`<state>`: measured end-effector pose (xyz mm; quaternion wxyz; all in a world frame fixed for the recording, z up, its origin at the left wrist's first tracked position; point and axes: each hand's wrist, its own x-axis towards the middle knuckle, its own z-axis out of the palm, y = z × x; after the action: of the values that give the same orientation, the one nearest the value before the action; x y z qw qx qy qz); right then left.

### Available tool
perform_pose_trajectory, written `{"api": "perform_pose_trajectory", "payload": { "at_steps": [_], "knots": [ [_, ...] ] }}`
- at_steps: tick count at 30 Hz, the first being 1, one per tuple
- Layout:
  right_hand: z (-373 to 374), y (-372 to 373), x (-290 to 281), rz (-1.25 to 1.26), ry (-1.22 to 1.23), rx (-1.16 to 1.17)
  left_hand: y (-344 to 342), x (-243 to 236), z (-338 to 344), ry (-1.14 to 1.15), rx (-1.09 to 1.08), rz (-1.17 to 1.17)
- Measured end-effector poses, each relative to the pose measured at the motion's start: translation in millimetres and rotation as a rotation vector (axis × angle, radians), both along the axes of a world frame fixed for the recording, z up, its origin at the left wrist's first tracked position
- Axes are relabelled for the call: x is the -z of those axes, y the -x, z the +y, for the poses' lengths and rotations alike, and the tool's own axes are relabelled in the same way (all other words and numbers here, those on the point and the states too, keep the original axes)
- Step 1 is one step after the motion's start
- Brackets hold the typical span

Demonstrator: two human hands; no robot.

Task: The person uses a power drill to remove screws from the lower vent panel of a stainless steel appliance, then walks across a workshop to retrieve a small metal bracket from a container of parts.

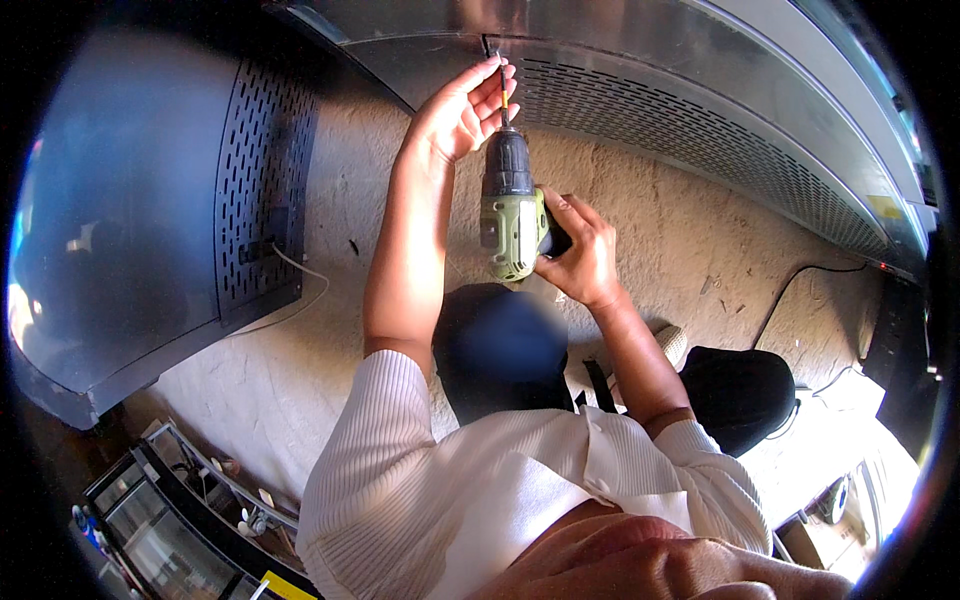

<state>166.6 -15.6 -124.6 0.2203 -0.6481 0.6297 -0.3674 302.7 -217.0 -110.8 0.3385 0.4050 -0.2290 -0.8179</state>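
The green drill [512, 215] points up at the seam of a perforated metal panel [700, 130], its thin bit [503, 95] touching the panel's edge. The right hand [580, 255] is wrapped tight round the drill's grip. The left hand [462, 110] steadies the bit, fingertips pinched on it near the tip. Below lies a concrete floor [650, 220] with a black cable [800, 285]; a dark slotted cabinet [250, 180] stands to the left.

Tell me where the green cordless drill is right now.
In the head view, upper centre, the green cordless drill is gripped by the right hand, while the left hand steadies its bit against the perforated metal panel.
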Motion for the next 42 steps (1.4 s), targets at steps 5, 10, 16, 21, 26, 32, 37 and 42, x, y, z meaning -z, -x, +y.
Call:
{"api": "perform_pose_trajectory", "payload": {
  "at_steps": [5, 10, 16, 21, 26, 32, 37, 42],
  "knots": [
    [-0.8, 0.3, -2.1, -0.023, -0.039, -0.009, 1.5, 1.0, 0.7, -0.003, -0.020, -0.001],
    [0.6, -0.7, -4.0, -0.021, -0.021, 0.001, 2.5, 1.7, 0.4, -0.015, -0.028, 0.012],
    [-0.4, -2.1, -6.4, -0.059, -0.050, -0.005, 2.2, 0.8, 1.5, 0.018, -0.034, 0.024],
    [1.0, -4.4, -5.1, -0.156, -0.053, -0.012, 1.8, 5.1, -0.6, 0.004, -0.030, 0.048],
    [0.4, -6.0, -12.0, -0.304, -0.058, -0.035, 1.5, 9.1, -2.9, -0.005, -0.017, 0.092],
    [2.7, -9.0, -25.6, -0.592, -0.220, -0.029, 2.7, 11.5, -3.7, -0.017, -0.021, 0.078],
    [5.0, -10.6, -1.7, -0.487, -0.163, -0.034, -8.6, 67.0, -5.0, -0.147, -0.042, 0.197],
    [0.5, -5.8, 9.8, -0.245, -0.002, -0.036, 5.1, 58.8, 70.0, 0.141, -0.097, 0.111]
  ]
}}
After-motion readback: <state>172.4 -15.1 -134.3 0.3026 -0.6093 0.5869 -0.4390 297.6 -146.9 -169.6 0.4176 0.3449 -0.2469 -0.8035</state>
